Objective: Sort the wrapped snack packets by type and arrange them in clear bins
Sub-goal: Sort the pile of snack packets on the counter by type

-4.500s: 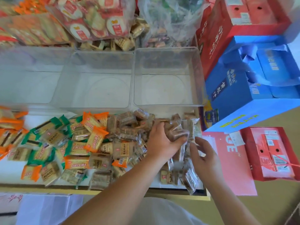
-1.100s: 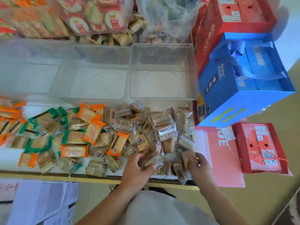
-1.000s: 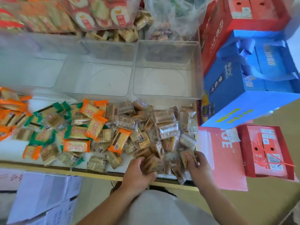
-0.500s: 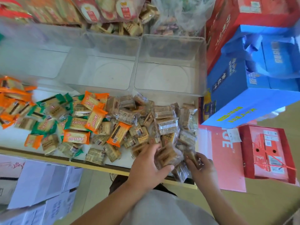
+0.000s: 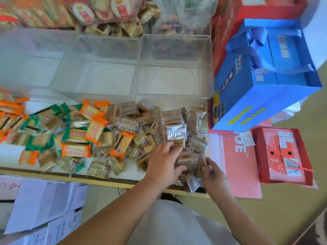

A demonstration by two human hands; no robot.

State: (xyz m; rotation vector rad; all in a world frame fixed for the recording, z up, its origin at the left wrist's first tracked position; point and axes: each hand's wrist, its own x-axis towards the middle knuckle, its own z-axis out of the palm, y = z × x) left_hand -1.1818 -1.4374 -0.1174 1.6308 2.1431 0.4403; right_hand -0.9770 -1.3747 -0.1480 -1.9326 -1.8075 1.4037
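Observation:
A heap of wrapped snack packets covers the white table: orange-ended packets, green-ended packets and clear brown packets at the right. My left hand grips a bundle of clear brown packets at the heap's near right corner. My right hand holds the same bundle from the right side, fingers curled on it. Behind the heap stand three clear bins with nothing in them: right bin, middle bin, left bin.
A blue gift box and red boxes stand right of the table. Bags of snacks pile up behind the bins. White cartons sit on the floor at the left, below the table's front edge.
Both hands came back from mid-heap to its near right corner and gathered clear brown packets into a bundle, now lifted slightly off the table edge. The camera shifted a little.

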